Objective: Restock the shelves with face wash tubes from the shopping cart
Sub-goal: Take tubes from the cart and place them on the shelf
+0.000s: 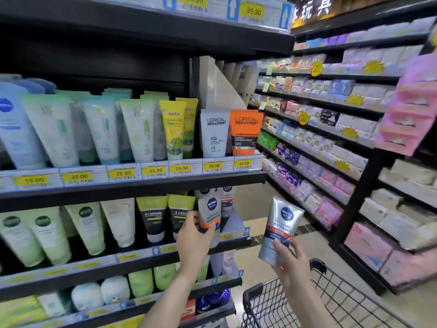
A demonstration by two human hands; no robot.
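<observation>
Mostly the lower shelves at seven o'clock are smeared by motion blur, so the green and white tubes there cannot be read, and the price strips beneath them are yellow smudges. Only the top rim and part of the wire basket of the shopping cart [314, 301] show, at five o'clock, cut off by the bottom edge; whatever lies inside cannot be made out. The left hand [194, 237], near centre at six o'clock, has its grip curled round the lower part of a Nivea Men tube on the shelf [209, 215], which stands cap-down at the right end of the second shelf [132, 259], just beside two dark tubes with lime tops [163, 216]; more Nivea tubes behind it are half hidden by the shelf above. The right hand [289, 259], at five o'clock above the cart, has its grip wrapped round the bottom of a silver Nivea Men Oil Control tube [280, 229], held tilted in the air, well apart from the shelf. At twelve o'clock stand two L'Oreal Men Expert tubes [230, 132], white and orange, over 30.00 tags. Along the right, at three o'clock, runs an aisle of blurred pastel packets [331, 147] on black shelving, over a pale floor [314, 245].
</observation>
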